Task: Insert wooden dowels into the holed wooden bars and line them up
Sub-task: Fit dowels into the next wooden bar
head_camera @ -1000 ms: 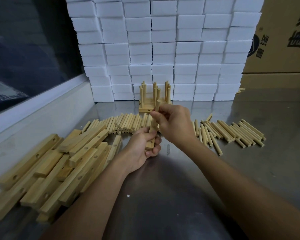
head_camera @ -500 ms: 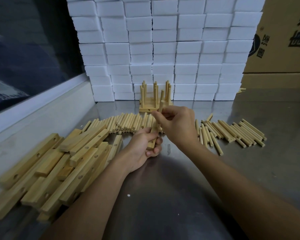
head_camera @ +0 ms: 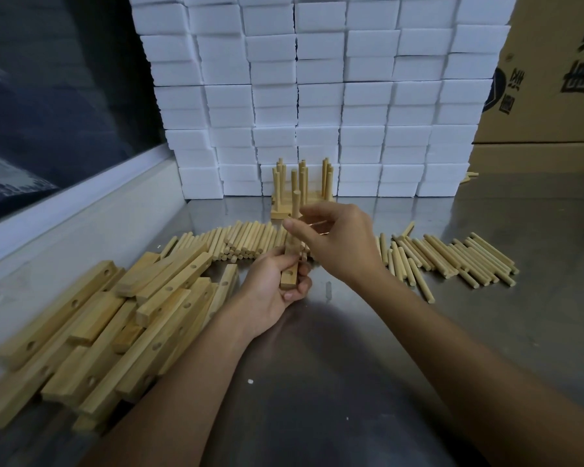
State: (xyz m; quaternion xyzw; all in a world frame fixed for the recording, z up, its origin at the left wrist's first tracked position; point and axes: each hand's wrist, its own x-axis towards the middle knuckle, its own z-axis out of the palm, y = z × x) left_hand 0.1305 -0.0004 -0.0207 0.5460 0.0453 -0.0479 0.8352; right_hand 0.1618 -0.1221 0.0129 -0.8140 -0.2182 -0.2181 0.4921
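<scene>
The left hand (head_camera: 273, 291) is curled around the lower end of a pale holed wooden bar (head_camera: 289, 274), held nearly upright above the shiny metal surface (head_camera: 317, 382), with 1 hole showing just above its bottom end. The right hand (head_camera: 338, 241) sits just above it, thumb and fingers pinching a round pale wooden dowel (head_camera: 296, 205) that stands upright at the bar's upper part; whether it is seated in a hole is hidden by the fingers. To the left lies a heap of loose holed wooden bars (head_camera: 115, 325). Behind the hands runs a row of loose wooden dowels (head_camera: 452, 257). Farther back, finished bars with upright dowels (head_camera: 300, 187) stand against stacked white foam blocks (head_camera: 317, 96).
</scene>
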